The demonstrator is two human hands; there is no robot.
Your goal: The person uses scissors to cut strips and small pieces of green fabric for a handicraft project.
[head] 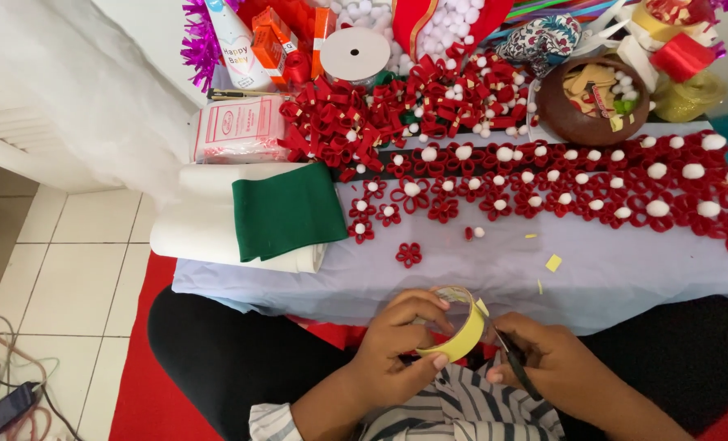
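Left hand (397, 343) clamps yellow tape roll (458, 327); right hand (543, 359) grips scissors (515, 363) below table edge (462, 298).

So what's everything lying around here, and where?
Red ribbon flowers with white pompom centres: many, rows across the table.
Loose red ribbon loops: heap, table's far side.
Green felt sheet: one, over a white roll, table's left end.
Brown round bowl: one, scraps inside, far right.
White ribbon spool: one, far edge.
Pale cloth-covered table: one.
Yellow tape roll: one, in left hand.
Dark scissors: one, in right hand.
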